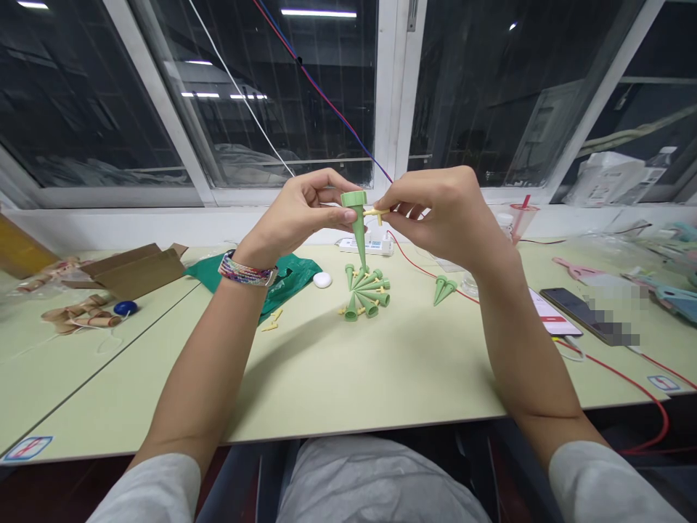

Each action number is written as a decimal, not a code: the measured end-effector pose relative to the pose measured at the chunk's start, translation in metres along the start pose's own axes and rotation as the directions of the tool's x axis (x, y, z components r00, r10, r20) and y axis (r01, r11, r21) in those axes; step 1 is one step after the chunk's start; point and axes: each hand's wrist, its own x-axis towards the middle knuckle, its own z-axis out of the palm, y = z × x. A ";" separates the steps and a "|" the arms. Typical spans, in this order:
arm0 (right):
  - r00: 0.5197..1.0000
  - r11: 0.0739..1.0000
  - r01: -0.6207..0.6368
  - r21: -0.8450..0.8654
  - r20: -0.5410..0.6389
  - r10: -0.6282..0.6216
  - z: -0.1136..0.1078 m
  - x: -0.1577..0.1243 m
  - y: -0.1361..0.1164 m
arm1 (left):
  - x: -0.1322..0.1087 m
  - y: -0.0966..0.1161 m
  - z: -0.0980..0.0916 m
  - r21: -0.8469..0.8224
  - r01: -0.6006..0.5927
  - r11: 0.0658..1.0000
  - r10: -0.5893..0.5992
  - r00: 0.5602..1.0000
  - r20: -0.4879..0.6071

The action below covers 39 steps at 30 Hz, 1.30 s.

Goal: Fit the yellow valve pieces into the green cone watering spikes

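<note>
My left hand [313, 207] pinches a green plastic watering spike [358, 229], held upright above the table with its tip down. From the right, my right hand [435, 207] grips a small yellow valve [377, 213] whose end meets the spike's side; whether it sits inside the wall I cannot tell. Below them, several green spikes with yellow valves [367, 294] lie fanned out in a ring, tips inward. A pair of loose green spikes [443, 289] rests to the right. A few loose yellow valves [272, 321] lie to the left, near a green plastic bag [291, 280].
A white round lid [322, 280] and a power strip [366, 245] lie toward the back. At left are an open cardboard box [136, 269], wooden pieces and a blue ball [125, 309]. Phones [580, 312], a red cable [626, 370] and scissors [580, 270] lie at right.
</note>
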 end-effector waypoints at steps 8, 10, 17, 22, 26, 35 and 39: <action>1.000 0.998 0.022 -0.061 0.002 -0.022 0.003 0.002 -0.005 | 0.001 -0.001 0.001 0.006 0.022 1.000 -0.022 0.999 -0.024; 1.000 0.998 0.028 -0.059 0.008 -0.027 0.005 0.002 -0.006 | 0.001 -0.002 0.001 -0.001 0.022 1.000 -0.022 1.000 -0.006; 1.000 0.998 0.029 -0.064 0.003 -0.029 0.005 0.001 -0.002 | 0.003 -0.008 0.005 -0.074 0.066 0.995 -0.065 0.998 0.011; 0.999 0.993 0.047 -0.108 0.027 -0.044 0.003 0.002 -0.007 | 0.006 -0.013 0.006 -0.113 0.084 0.990 -0.083 0.996 0.013; 0.999 0.991 0.036 -0.131 0.043 -0.031 0.003 0.002 -0.009 | 0.005 -0.012 0.006 -0.111 0.108 0.988 -0.104 0.994 0.035; 0.998 0.996 -0.039 -0.079 0.042 0.043 0.010 0.000 0.011 | 0.005 -0.013 0.016 -0.087 0.135 0.987 -0.138 0.990 -0.034; 0.997 0.998 -0.065 -0.006 0.048 0.065 0.013 -0.001 0.014 | 0.005 -0.015 0.015 -0.091 0.141 0.986 -0.143 0.990 -0.013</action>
